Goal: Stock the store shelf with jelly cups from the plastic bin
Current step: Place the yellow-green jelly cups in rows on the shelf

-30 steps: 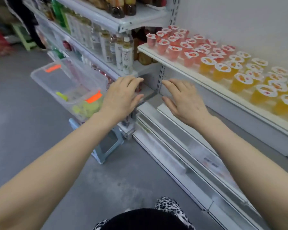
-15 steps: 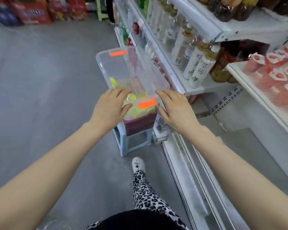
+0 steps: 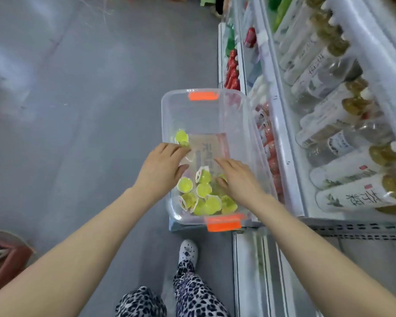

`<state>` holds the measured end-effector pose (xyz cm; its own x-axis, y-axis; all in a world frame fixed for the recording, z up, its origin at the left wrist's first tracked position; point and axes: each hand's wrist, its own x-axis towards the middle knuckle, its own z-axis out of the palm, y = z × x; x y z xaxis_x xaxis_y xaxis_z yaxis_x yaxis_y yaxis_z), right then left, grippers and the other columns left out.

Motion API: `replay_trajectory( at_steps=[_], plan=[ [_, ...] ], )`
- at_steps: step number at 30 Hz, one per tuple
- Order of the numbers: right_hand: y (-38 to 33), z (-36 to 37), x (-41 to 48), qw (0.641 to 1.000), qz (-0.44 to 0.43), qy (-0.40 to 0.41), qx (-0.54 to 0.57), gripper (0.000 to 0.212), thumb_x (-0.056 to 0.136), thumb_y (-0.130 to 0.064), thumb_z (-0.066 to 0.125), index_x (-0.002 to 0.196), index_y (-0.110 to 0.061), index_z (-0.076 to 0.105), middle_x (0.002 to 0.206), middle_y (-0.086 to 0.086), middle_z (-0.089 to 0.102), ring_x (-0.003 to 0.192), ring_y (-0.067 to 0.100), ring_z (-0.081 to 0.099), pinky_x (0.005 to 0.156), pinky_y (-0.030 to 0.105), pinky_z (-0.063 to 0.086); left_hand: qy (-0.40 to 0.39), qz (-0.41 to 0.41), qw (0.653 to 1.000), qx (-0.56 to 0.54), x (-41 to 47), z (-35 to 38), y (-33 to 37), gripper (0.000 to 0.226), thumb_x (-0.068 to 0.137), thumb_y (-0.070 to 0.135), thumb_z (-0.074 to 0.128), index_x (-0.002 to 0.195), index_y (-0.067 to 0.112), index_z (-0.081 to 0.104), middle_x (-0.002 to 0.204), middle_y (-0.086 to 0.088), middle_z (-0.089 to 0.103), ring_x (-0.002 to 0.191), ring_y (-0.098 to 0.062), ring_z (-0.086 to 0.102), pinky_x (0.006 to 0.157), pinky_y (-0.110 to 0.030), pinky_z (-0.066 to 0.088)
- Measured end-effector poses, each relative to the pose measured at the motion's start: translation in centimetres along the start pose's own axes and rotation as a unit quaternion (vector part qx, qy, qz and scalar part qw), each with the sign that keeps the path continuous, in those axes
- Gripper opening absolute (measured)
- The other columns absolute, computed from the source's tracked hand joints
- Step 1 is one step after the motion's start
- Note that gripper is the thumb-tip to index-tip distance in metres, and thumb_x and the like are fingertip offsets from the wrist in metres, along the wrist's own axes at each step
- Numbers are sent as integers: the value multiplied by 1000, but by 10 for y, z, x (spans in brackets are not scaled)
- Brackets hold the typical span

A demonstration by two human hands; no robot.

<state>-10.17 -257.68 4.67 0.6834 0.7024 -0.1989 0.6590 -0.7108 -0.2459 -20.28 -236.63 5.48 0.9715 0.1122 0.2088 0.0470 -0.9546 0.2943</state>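
A clear plastic bin with orange latches stands on a low stool beside the shelving. Several yellow-green jelly cups lie piled at its near end, and one more jelly cup lies apart further in. My left hand hangs over the bin's left side, fingers spread, holding nothing. My right hand reaches into the pile, its fingertips down among the cups; no cup is visibly gripped. The jelly shelf is out of view.
Shelves of bottled drinks run along the right, close to the bin. A pale blue stool shows under the bin's near edge. My foot in a white shoe stands just behind it. Grey floor lies to the left.
My view has swung from the jelly shelf down to the bin. Both hands have moved from the bin's near rim into it, the right one down among the cups.
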Motion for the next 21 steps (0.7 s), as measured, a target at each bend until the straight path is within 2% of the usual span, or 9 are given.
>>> replay_trajectory(
  at_steps=[2,5,9,11,16,19,21],
  plan=[
    [4,25,34,997,0,-72,-11,60,94,-32,56,149,-18,34,145,8,46,130,31,45,106,42,36,4,-15,1000,1,14,11,-8,40,89,34,49,117,12,65,106,-6,65,98,-30,58,91,-36,45],
    [9,64,73,988,4,-155,-22,58,92,-33,56,145,-19,37,144,10,46,129,33,46,105,43,38,6,-17,1000,-5,25,26,-19,38,89,32,51,116,10,65,104,-6,64,98,-31,57,95,-37,43],
    [12,95,104,982,11,-187,-19,35,88,-25,53,121,-13,52,123,14,58,115,36,54,93,44,46,13,-2,1000,-3,27,32,-27,34,89,27,58,117,9,65,105,-7,63,100,-31,55,102,-42,40],
    [11,103,113,980,9,-200,-15,32,85,-24,57,115,-14,55,117,12,61,111,34,56,90,43,48,9,3,1000,-2,27,31,-27,34,90,26,57,117,8,66,106,-7,63,100,-31,55,102,-43,40],
    [13,102,118,984,25,-176,15,33,81,-28,60,112,-16,58,114,8,63,109,31,58,86,39,48,-13,-1,1000,-1,28,28,-28,34,90,27,57,117,10,66,106,-6,63,101,-29,56,103,-44,39],
    [18,83,107,986,68,-141,59,51,81,-36,65,126,-17,50,125,9,58,113,32,57,90,37,45,-44,-13,999,23,31,24,-26,37,84,30,65,118,14,65,107,-3,63,103,-28,56,105,-44,38],
    [20,67,95,985,106,-101,86,58,78,-36,68,128,-18,46,123,9,57,110,33,58,86,36,45,-68,-15,997,40,35,23,-23,44,76,30,74,117,15,65,106,-3,64,102,-29,57,105,-45,38]
  ],
)
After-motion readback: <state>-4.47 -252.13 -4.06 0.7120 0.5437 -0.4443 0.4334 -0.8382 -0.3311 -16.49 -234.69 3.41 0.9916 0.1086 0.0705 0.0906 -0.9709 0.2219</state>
